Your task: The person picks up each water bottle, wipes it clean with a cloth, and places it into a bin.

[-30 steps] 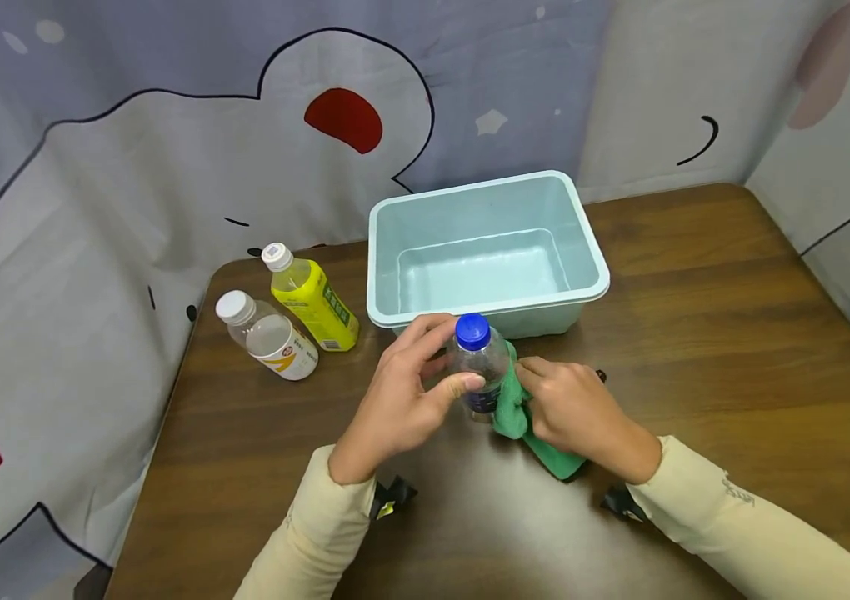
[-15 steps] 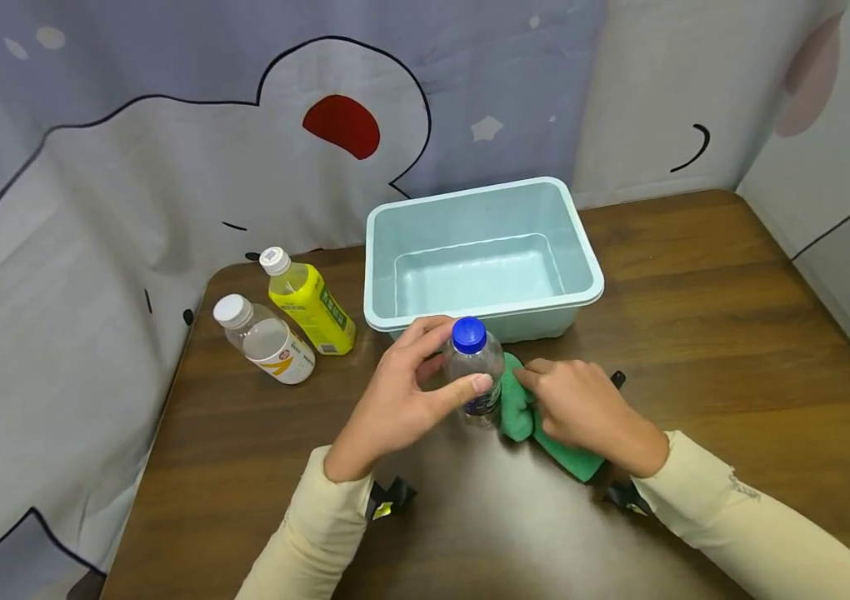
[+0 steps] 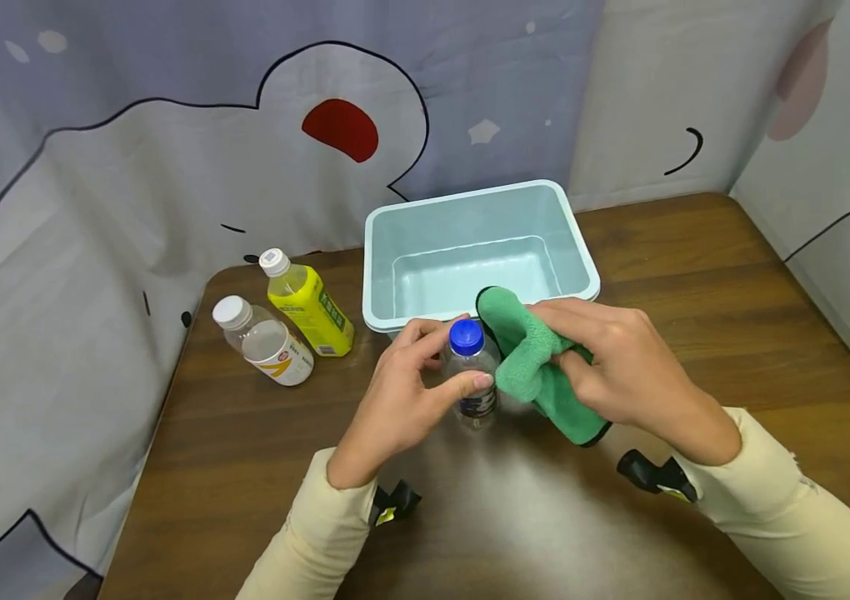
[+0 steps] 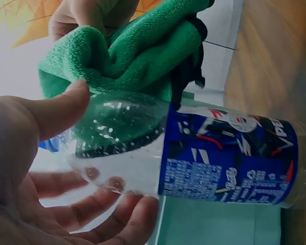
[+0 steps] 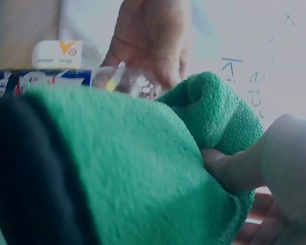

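A clear plastic bottle [image 3: 476,408] with a blue cap and a blue label stands upright on the table. My left hand [image 3: 410,400] holds it near the shoulder, thumb on the near side and fingers on the far side; in the left wrist view the label [image 4: 229,155] shows below the hand. Just to the right, my right hand [image 3: 620,362] grips a bunched green cloth [image 3: 526,354] with dark edging. The cloth hangs close against the bottle's right side, and in the right wrist view it [image 5: 137,163] hides part of the bottle.
A pale blue plastic tub [image 3: 481,312] stands behind the hands at the back of the table. To the left are a yellow-labelled bottle [image 3: 312,308] and a white-capped bottle with a white label [image 3: 275,346]. A printed curtain [image 3: 170,183] hangs behind the wooden table [image 3: 260,467].
My right hand has lifted the green cloth off the table and raised it beside the bottle's upper part. My left hand stays around the bottle, nearly still.
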A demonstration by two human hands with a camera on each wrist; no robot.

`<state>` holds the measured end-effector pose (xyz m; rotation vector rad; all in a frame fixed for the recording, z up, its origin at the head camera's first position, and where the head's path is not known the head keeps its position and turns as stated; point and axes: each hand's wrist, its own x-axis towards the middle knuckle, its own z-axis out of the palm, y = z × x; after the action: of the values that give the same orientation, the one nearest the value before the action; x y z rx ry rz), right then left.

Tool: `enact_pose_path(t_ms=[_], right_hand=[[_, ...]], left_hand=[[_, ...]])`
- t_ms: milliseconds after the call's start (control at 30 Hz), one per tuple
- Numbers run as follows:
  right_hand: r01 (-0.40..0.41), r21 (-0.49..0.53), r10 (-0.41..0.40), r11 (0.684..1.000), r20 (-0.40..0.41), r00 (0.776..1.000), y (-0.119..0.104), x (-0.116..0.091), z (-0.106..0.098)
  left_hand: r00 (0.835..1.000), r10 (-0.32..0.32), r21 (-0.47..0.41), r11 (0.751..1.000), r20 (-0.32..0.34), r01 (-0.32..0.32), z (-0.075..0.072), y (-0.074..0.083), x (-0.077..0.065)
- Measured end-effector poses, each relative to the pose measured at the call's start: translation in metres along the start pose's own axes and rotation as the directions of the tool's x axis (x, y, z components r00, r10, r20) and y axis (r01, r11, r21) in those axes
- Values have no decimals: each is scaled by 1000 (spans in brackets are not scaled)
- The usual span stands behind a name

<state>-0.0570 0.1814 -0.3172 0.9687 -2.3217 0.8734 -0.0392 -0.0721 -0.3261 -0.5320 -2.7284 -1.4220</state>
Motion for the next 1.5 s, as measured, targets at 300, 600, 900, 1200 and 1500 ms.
enact_pose_path(t_ms=[300, 600, 900, 1200, 1500], right_hand=[[89, 22, -90, 996, 17, 996, -13, 16, 6], [132, -110, -124, 985, 75, 989, -15, 10, 23], [13, -270, 43, 963, 202, 978, -14, -13, 46], [-173, -304, 306, 937, 472, 827, 5, -43, 83], [-277, -48, 275, 960, 366, 889, 18, -23, 34]], left_hand=[[997, -66, -68, 995, 33, 68, -7, 3, 1], [998, -65, -32, 997, 8, 65, -10, 7, 1], [998, -41, 44, 998, -38, 43, -10, 7, -1], [998, -69, 20, 997, -10, 69, -11, 6, 2], [987, -106, -66, 991, 117, 114, -23, 1, 7]])
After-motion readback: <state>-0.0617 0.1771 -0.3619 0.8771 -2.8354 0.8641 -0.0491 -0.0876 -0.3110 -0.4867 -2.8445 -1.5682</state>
